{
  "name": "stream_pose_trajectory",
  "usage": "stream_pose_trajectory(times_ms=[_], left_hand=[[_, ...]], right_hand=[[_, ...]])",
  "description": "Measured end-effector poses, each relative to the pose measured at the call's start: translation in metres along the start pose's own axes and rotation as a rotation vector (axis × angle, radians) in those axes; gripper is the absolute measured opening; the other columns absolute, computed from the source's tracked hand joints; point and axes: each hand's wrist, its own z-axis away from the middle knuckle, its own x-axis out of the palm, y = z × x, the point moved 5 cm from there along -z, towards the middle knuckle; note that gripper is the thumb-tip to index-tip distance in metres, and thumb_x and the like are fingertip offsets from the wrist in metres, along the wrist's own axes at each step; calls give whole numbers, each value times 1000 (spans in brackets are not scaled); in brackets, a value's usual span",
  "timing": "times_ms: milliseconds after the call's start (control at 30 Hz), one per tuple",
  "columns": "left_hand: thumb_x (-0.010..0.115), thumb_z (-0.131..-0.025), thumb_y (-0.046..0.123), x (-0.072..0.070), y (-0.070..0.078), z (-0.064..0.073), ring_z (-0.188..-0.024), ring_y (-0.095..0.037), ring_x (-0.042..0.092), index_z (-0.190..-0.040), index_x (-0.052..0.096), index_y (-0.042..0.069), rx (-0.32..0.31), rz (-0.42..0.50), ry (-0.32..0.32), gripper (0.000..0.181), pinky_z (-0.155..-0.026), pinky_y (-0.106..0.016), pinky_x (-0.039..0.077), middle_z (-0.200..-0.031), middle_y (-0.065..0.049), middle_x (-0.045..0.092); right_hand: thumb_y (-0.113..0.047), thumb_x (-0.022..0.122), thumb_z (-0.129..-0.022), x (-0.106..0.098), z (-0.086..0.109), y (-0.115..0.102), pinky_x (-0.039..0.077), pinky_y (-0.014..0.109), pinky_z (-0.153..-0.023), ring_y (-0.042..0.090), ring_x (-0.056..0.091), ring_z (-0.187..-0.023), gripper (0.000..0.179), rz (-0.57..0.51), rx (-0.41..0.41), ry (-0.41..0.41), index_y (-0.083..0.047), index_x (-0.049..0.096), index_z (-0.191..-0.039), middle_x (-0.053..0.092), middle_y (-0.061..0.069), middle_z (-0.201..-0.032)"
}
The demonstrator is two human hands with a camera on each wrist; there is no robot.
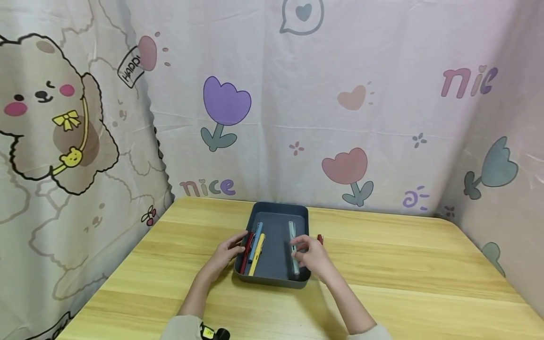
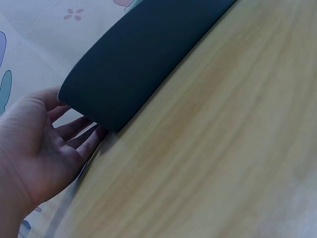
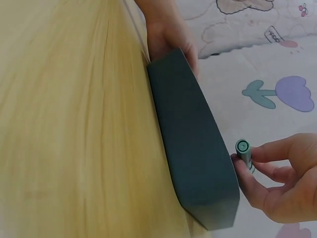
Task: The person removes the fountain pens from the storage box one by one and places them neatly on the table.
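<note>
A dark grey rectangular tray [image 1: 272, 282] lies on the table. My right hand [image 1: 313, 257] pinches a pale green pen [image 1: 292, 229] between thumb and fingers over the tray's right side. In the right wrist view the pen's round end [image 3: 242, 146] points at the camera, above the tray's rim. My left hand [image 1: 225, 255] rests at the tray's left wall, its fingers loosely extended and touching the rim. Near that hand, inside the tray, a red pen [image 1: 244, 259], a blue pen [image 1: 256, 241] and a yellow pen [image 1: 257, 255] lie side by side.
Another red item [image 1: 320, 239], partly hidden by my right hand, lies on the wooden table [image 1: 403, 264] just right of the tray. A patterned cloth [image 1: 272, 104] hangs behind the table and along both sides. A black device sits at my left sleeve [image 1: 182, 328].
</note>
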Motion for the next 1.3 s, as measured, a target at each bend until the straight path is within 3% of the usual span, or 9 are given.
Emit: stream_pose_trajectory(times_ms=[233,467,1300], left_hand=[[52,-91,5,1,-1,-1,-125,-39,33,-138,40,3,-61,41,19,49,-100,-48,30,-141,-27,29],[51,-91,2,0,-4,-1,-123,-36,37,-138,42,5,-94,51,48,48,-99,-46,31,-141,-23,32],[50,-92,2,0,-2,0,-124,-37,35,-139,39,3,-63,39,21,49,-100,-48,30,-142,-25,29]], right_hand=[[8,60,-82,-17,6,6,53,36,-58,19,57,-66,25,-5,46,54,4,59,-106,55,13,-91],[10,58,-81,-32,11,10,52,37,-59,20,55,-66,24,-22,71,106,4,60,-103,56,12,-89],[12,54,-84,-73,18,43,52,36,-64,28,59,-80,30,-95,149,136,10,53,-113,54,24,-103]])
